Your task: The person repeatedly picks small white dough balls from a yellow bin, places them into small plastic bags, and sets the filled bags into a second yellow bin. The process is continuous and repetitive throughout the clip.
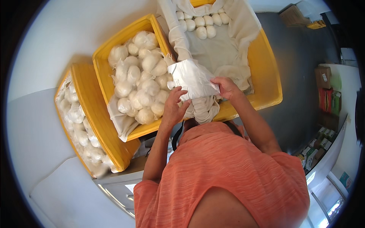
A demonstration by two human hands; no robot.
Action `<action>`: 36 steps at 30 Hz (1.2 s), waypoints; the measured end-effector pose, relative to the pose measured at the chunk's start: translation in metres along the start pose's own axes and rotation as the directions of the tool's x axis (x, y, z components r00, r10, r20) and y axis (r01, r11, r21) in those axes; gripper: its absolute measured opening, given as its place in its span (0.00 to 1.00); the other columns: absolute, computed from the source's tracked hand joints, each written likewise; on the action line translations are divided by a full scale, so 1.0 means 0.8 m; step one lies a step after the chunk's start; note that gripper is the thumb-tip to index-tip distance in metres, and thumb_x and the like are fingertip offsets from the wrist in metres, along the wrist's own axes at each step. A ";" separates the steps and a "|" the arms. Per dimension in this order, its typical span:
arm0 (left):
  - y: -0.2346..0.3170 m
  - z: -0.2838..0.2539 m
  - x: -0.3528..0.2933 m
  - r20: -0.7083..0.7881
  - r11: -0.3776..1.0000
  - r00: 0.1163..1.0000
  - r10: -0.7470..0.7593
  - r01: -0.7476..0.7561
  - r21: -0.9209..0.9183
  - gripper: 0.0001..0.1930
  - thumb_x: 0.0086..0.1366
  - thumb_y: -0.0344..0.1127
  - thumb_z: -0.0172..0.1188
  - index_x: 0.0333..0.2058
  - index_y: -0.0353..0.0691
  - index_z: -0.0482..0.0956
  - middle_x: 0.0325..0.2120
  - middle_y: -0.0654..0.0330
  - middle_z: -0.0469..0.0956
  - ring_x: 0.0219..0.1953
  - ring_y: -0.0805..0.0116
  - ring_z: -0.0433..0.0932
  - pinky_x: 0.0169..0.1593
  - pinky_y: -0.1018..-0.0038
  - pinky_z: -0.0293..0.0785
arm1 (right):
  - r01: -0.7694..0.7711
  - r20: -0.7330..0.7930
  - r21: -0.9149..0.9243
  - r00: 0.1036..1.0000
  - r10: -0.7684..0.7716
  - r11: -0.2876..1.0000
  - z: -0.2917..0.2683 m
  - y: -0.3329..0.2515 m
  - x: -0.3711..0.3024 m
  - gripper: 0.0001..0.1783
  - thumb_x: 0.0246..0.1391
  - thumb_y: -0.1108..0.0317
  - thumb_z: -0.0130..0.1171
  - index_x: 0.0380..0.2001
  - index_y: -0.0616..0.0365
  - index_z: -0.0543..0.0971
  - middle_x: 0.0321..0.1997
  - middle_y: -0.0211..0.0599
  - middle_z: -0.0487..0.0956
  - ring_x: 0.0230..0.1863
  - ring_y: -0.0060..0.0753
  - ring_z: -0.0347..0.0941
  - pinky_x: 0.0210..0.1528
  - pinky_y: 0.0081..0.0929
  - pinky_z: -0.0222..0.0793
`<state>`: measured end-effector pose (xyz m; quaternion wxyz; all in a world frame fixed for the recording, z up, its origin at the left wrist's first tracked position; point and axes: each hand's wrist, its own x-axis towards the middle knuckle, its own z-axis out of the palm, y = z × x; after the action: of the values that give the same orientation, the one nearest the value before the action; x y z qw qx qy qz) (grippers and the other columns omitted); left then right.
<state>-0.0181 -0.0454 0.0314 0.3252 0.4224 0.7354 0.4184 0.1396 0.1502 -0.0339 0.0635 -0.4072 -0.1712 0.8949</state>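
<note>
A flat white plastic bag, or a stack of such bags (192, 77), lies across the near left edge of a yellow crate (269, 81) lined with pale cloth. My right hand (227, 88) pinches its right corner between thumb and fingers. At its lower left edge is my left hand (175, 106), the fingers apart and slightly bent, with nothing visibly held. Inside the lined crate, round white buns (200, 21) sit close together in rows at the far end. Bunched cloth (205, 109) hangs just below the bag.
To the left, a second yellow crate (99, 57) is heaped with clear-bagged white buns (142, 78). Farther left stands another yellow crate (97, 114), also holding bagged buns (78, 123). Small boxes (317, 150) line a shelf at right. A cardboard box (294, 16) is at far right.
</note>
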 end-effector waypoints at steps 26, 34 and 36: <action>-0.010 -0.120 -0.029 -0.446 0.714 0.859 -0.251 -0.146 -0.684 0.03 0.60 0.27 0.49 0.28 0.35 0.70 0.23 0.62 0.73 0.26 0.76 0.69 0.33 0.81 0.67 | 0.562 0.802 -0.597 0.430 -0.414 -0.572 0.121 0.107 0.049 0.15 0.44 0.75 0.53 0.39 0.60 0.72 0.42 0.42 0.73 0.44 0.44 0.70 0.46 0.32 0.68; 0.079 -0.222 -0.135 -0.643 0.657 0.736 -0.213 -0.379 -0.651 0.06 0.58 0.34 0.52 0.27 0.39 0.67 0.26 0.59 0.74 0.28 0.74 0.70 0.34 0.78 0.67 | 0.743 0.599 -0.636 0.645 -0.475 0.207 0.197 0.116 0.020 0.12 0.50 0.65 0.59 0.29 0.67 0.77 0.35 0.40 0.79 0.39 0.35 0.73 0.46 0.28 0.66; 0.085 -0.220 -0.148 -0.669 0.651 0.694 -0.265 -0.383 -0.655 0.07 0.58 0.36 0.52 0.27 0.40 0.67 0.26 0.60 0.73 0.27 0.73 0.69 0.31 0.78 0.67 | 0.599 0.660 -0.484 0.728 -0.183 0.638 0.246 0.131 0.005 0.14 0.54 0.64 0.57 0.37 0.65 0.77 0.40 0.37 0.79 0.41 0.27 0.72 0.47 0.25 0.65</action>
<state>-0.0898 -0.1914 0.1836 0.1412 0.0749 0.5411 0.8256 -0.0082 0.0032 0.0455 0.0629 -0.0739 -0.5794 0.8093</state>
